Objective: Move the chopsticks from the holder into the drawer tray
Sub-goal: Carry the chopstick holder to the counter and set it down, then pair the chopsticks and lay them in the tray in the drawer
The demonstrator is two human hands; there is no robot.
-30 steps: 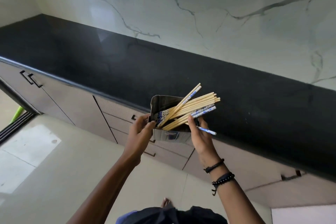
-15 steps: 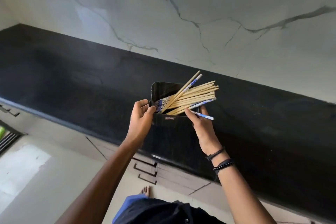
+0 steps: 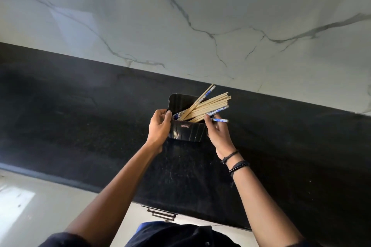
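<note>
A black rectangular holder (image 3: 187,132) stands on the black countertop (image 3: 80,118). Several bamboo chopsticks (image 3: 208,105), some with blue-and-white patterned ends, lean out of it to the upper right. My left hand (image 3: 159,128) grips the holder's left rim, thumb over the edge. My right hand (image 3: 217,133) is at the holder's right side and pinches one blue-patterned chopstick (image 3: 219,120) that points right. No drawer tray is in view.
A white marble wall (image 3: 200,16) rises behind the counter. Below the counter's front edge a shut drawer with a dark handle (image 3: 161,214) shows. Pale floor (image 3: 30,206) lies at the lower left.
The holder has travelled from in front of the cabinets up onto the countertop, both hands staying on it. The view has swung up toward the wall.
</note>
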